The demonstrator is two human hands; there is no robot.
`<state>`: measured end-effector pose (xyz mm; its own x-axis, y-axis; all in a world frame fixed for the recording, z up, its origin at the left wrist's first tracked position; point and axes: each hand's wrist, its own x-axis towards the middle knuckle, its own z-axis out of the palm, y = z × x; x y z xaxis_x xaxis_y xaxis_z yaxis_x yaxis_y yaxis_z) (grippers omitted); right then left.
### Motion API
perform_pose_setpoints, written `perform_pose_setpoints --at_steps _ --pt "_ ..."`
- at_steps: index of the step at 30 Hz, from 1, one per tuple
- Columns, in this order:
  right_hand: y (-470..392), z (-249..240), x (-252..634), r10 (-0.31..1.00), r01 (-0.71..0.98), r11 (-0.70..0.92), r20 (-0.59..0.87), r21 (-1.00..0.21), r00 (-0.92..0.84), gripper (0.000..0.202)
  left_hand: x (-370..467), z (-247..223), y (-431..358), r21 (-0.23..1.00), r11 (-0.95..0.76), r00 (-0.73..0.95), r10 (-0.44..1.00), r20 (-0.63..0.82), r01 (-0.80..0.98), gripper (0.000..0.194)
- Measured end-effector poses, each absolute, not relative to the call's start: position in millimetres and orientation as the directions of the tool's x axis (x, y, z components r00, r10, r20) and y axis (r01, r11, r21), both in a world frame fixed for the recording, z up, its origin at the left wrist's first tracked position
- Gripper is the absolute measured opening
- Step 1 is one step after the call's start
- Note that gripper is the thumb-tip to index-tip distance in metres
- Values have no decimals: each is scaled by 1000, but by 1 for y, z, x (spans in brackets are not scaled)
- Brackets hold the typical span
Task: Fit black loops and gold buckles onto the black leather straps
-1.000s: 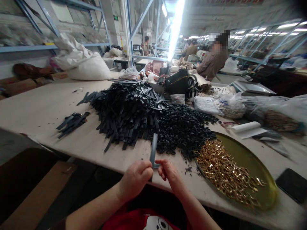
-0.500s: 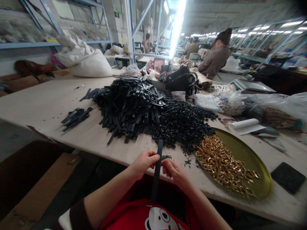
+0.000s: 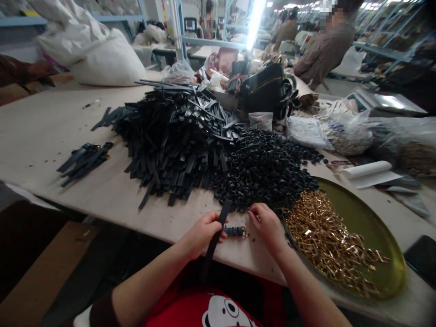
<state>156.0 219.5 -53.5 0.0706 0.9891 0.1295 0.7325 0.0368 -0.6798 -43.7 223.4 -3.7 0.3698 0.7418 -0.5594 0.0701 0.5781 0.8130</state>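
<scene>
My left hand (image 3: 207,230) is closed on a black strap (image 3: 211,254), which slants down toward my lap. A short dark piece with a gold buckle (image 3: 244,231) sticks out to the right from behind the fingers; whether it is part of the same strap I cannot tell. My right hand (image 3: 267,227) is at the near edge of a heap of small black loops (image 3: 265,168), with thumb and forefinger pinched together. Something dark shows at its fingertips, too small to make out. Behind my left hand is a big pile of black straps (image 3: 173,150).
On the right, a round brass-coloured tray (image 3: 374,231) holds many gold buckles (image 3: 327,236), with a dark flat object (image 3: 422,259) beyond it. Several buckled straps (image 3: 85,161) lie at left. A white sack (image 3: 105,59), a black bag (image 3: 262,91) and plastic bags (image 3: 306,131) stand behind.
My right hand has moved away from the strap, rightward and up to the loops. The left hand keeps the strap, now more slanted, and the gold buckle shows more. The view has tilted down.
</scene>
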Motion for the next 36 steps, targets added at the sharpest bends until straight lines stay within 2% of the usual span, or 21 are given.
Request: perform_pose_setpoints --at_steps 2,3,4,5,7,10,13,15,17,19,22,26,29,32,34,36 --pt "214 -45 151 980 404 -85 -3 -911 199 15 -40 -1 225 825 555 406 733 -546 107 24" --pt "211 -41 148 969 187 -151 -108 -971 220 21 -38 0 225 834 539 437 726 -530 117 27" --pt "208 -37 145 956 -33 -213 -215 -977 198 28 -37 2 225 842 527 470 718 -514 117 29" --pt "205 -34 142 942 -225 -266 -302 -937 146 34 -37 3 225 845 524 500 706 -502 110 30" --pt "198 -29 136 909 -486 -339 -413 -806 50 37 -37 6 223 833 545 536 678 -502 91 28" --pt "190 -26 131 876 -662 -349 -481 -663 20 33 -39 9 218 766 638 559 608 -563 78 28" --pt "183 -27 128 853 -726 -341 -522 -598 29 28 -42 10 210 728 682 567 576 -589 64 38" --pt "178 -27 125 845 -748 -332 -533 -574 34 22 -43 7 205 761 646 577 598 -557 65 44" --pt "174 -27 123 845 -774 -319 -533 -547 29 19 -44 5 200 833 540 587 639 -497 118 45" --pt "169 -27 120 841 -808 -310 -541 -502 14 18 -45 3 197 918 339 587 708 -393 206 39" --pt "163 -26 117 812 -849 -316 -583 -423 -12 14 -45 3 193 944 57 578 778 -246 325 35" --pt "154 -24 110 800 -870 -322 -599 -373 -39 11 -42 4 188 909 -24 546 806 -228 416 32" --pt "147 -22 105 835 -843 -314 -549 -436 -26 24 -39 3 182 894 -31 520 822 -232 447 27" --pt "141 -23 103 860 -759 -313 -509 -571 28 29 -39 4 175 868 -55 485 846 -221 493 24" --pt "137 -26 104 878 -636 -301 -466 -710 104 28 -40 6 172 846 -71 483 844 -231 528 23" --pt "134 -28 106 912 -420 -256 -361 -871 193 25 -41 8 171 821 -104 511 824 -245 562 23"
